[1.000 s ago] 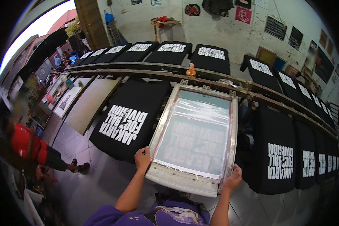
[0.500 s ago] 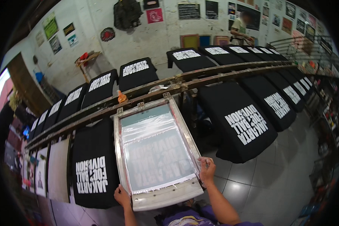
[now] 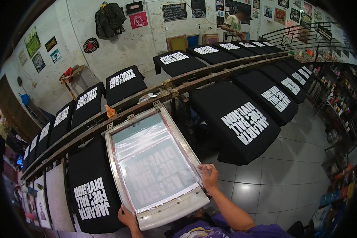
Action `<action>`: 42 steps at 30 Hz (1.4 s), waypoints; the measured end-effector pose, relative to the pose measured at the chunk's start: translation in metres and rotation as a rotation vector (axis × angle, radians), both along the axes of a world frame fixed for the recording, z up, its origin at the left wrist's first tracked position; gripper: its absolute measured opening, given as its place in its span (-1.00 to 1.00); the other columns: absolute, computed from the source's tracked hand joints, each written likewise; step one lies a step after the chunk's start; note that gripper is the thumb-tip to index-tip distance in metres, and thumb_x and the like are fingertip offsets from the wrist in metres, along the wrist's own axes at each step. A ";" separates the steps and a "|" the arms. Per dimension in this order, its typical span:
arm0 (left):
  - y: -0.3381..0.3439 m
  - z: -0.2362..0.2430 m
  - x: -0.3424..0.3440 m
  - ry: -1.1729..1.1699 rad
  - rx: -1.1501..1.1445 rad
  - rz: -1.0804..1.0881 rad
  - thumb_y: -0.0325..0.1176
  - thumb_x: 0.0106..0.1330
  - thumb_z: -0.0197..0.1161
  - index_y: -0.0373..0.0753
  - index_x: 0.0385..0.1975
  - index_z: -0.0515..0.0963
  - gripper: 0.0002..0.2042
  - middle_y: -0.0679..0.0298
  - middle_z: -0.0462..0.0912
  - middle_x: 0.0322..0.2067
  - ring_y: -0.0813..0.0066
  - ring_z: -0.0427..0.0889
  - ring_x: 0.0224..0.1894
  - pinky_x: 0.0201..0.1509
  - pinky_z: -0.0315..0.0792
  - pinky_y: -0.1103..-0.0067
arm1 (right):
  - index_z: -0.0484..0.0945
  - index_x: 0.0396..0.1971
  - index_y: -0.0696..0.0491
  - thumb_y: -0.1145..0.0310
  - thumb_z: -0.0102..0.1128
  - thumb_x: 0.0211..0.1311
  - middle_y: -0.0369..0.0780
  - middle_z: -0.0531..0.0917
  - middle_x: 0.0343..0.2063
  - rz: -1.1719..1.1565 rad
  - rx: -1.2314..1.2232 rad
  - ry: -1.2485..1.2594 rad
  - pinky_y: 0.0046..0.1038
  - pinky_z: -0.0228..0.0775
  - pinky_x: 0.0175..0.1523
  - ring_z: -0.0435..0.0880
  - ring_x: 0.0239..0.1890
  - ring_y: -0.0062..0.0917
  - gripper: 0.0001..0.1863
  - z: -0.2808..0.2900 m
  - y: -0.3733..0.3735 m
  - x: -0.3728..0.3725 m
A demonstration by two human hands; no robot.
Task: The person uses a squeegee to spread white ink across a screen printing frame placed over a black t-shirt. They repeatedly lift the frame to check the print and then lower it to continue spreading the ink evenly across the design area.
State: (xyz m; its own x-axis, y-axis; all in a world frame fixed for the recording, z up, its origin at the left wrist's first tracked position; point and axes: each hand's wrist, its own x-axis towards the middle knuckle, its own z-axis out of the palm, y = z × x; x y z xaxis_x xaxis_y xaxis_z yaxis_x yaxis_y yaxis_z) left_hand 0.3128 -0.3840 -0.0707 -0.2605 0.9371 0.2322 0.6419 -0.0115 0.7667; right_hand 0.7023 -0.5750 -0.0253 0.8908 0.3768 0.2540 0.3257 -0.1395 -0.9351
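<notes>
A silk-screen frame (image 3: 172, 211) lies in front of me, its pale mesh (image 3: 152, 174) showing mirrored block letters and a strip of clear tape-like film near the far end. My left hand (image 3: 126, 216) grips the frame's left side by the near corner, its fingertips partly hidden at the edge. On the opposite side my right hand (image 3: 208, 177) is closed at the edge, thumb and fingers curled. Metal hinge clamps (image 3: 131, 118) join the frame's far end to a long rail. Whatever lies under the screen is hidden.
A black shirt with white print (image 3: 92, 198) lies left of the frame, another (image 3: 246, 123) to its right. More printed shirts line both sides of the long rails (image 3: 178, 88). An orange object (image 3: 110, 111) sits on the rail. A person (image 3: 235, 25) stands at the far end.
The view has turned to the right, so the scene sits further left in the picture. Both hands stay at the same places on the frame.
</notes>
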 end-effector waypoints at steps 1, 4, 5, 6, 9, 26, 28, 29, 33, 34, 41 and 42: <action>0.000 0.000 -0.001 -0.002 -0.027 -0.011 -0.13 0.46 0.20 -0.52 -0.30 0.68 -0.56 -0.06 0.74 -0.42 0.20 0.67 -0.38 -0.19 0.49 0.33 | 0.74 -0.33 0.18 0.16 0.11 0.52 -0.16 0.76 -0.31 0.000 0.011 -0.001 -0.36 0.43 0.08 0.65 -0.11 -0.37 -0.60 -0.002 0.000 0.001; 0.001 -0.001 -0.006 0.000 -0.080 -0.027 -0.10 0.44 0.21 -0.51 -0.24 0.70 -0.55 -0.13 0.76 -0.33 0.00 0.74 -0.26 -0.11 0.54 0.27 | 0.73 -0.33 0.20 0.13 0.06 0.54 -0.15 0.75 -0.32 0.000 0.032 -0.013 -0.36 0.43 0.07 0.65 -0.12 -0.37 -0.56 0.001 -0.001 -0.001; 0.001 -0.002 -0.005 0.004 -0.076 -0.025 -0.10 0.45 0.21 -0.50 -0.23 0.70 -0.55 -0.13 0.76 -0.32 0.00 0.74 -0.26 -0.10 0.54 0.28 | 0.73 -0.33 0.20 0.12 0.05 0.55 -0.14 0.75 -0.32 0.000 0.036 -0.019 -0.35 0.44 0.07 0.66 -0.13 -0.37 -0.54 0.003 -0.001 0.000; 0.000 0.001 -0.003 0.007 -0.070 -0.024 -0.11 0.45 0.21 -0.50 -0.23 0.70 -0.56 -0.13 0.76 -0.31 0.00 0.74 -0.25 -0.09 0.54 0.28 | 0.73 -0.33 0.21 0.07 0.00 0.57 -0.15 0.75 -0.31 0.008 0.033 -0.001 -0.36 0.44 0.06 0.66 -0.13 -0.38 -0.49 0.004 -0.002 0.001; -0.004 0.014 0.004 -0.026 -0.141 -0.038 -0.12 0.46 0.21 -0.48 -0.20 0.71 -0.57 -0.13 0.76 -0.27 0.00 0.74 -0.21 -0.05 0.54 0.28 | 0.73 -0.32 0.20 -0.04 -0.11 0.60 -0.16 0.76 -0.31 -0.010 0.117 0.194 -0.36 0.47 0.02 0.68 -0.16 -0.42 -0.38 0.001 -0.003 0.012; -0.008 0.027 0.014 -0.134 -0.068 0.063 -0.23 0.33 0.37 -0.33 -0.19 0.75 -0.73 0.06 0.80 -0.26 0.28 0.79 -0.23 -0.06 0.58 0.45 | 0.69 -0.15 0.26 -0.19 -0.16 0.59 -0.17 0.73 -0.24 -0.038 0.140 0.358 -0.44 0.43 0.00 0.61 -0.20 -0.51 -0.27 -0.015 0.011 0.028; -0.014 0.040 0.018 -0.187 -0.080 0.089 -0.23 0.31 0.39 -0.29 -0.20 0.77 -0.75 0.10 0.79 -0.28 0.32 0.78 -0.24 -0.08 0.58 0.47 | 0.68 -0.15 0.25 -0.20 -0.16 0.58 -0.19 0.72 -0.24 -0.041 0.114 0.370 -0.45 0.43 0.00 0.61 -0.19 -0.52 -0.27 -0.018 0.009 0.031; -0.016 0.038 0.016 -0.192 -0.069 0.102 -0.22 0.30 0.40 -0.27 -0.21 0.77 -0.76 0.12 0.78 -0.29 0.30 0.77 -0.25 -0.10 0.58 0.46 | 0.68 -0.14 0.25 -0.20 -0.16 0.58 -0.19 0.71 -0.25 -0.028 0.123 0.357 -0.46 0.43 0.00 0.61 -0.19 -0.53 -0.27 -0.023 0.010 0.033; -0.019 0.034 0.014 -0.200 -0.058 0.114 -0.19 0.29 0.42 -0.22 -0.25 0.78 -0.77 0.15 0.75 -0.31 0.24 0.76 -0.27 -0.14 0.58 0.43 | 0.67 -0.12 0.26 -0.20 -0.16 0.59 -0.21 0.70 -0.25 0.009 0.123 0.310 -0.48 0.42 -0.02 0.61 -0.22 -0.54 -0.27 -0.028 0.012 0.036; -0.019 0.034 0.014 -0.198 -0.067 0.118 -0.19 0.29 0.42 -0.22 -0.25 0.78 -0.77 0.15 0.75 -0.31 0.23 0.76 -0.26 -0.14 0.58 0.42 | 0.66 -0.12 0.26 -0.20 -0.16 0.59 -0.21 0.70 -0.25 0.015 0.112 0.288 -0.48 0.42 -0.03 0.60 -0.22 -0.55 -0.27 -0.027 0.013 0.035; -0.017 0.026 0.018 -0.198 -0.048 0.125 -0.16 0.30 0.41 -0.20 -0.27 0.77 -0.77 0.15 0.75 -0.31 0.17 0.75 -0.25 -0.14 0.57 0.36 | 0.65 -0.11 0.31 -0.12 -0.18 0.62 -0.14 0.71 -0.23 0.037 0.078 0.218 -0.38 0.41 0.07 0.60 -0.14 -0.44 -0.30 -0.027 0.015 0.035; -0.016 0.027 0.020 -0.198 -0.057 0.124 -0.16 0.30 0.41 -0.20 -0.27 0.77 -0.77 0.15 0.75 -0.31 0.17 0.75 -0.26 -0.15 0.57 0.36 | 0.66 -0.11 0.31 -0.11 -0.18 0.62 -0.14 0.71 -0.22 0.032 0.077 0.216 -0.38 0.41 0.07 0.60 -0.14 -0.44 -0.30 -0.028 0.015 0.038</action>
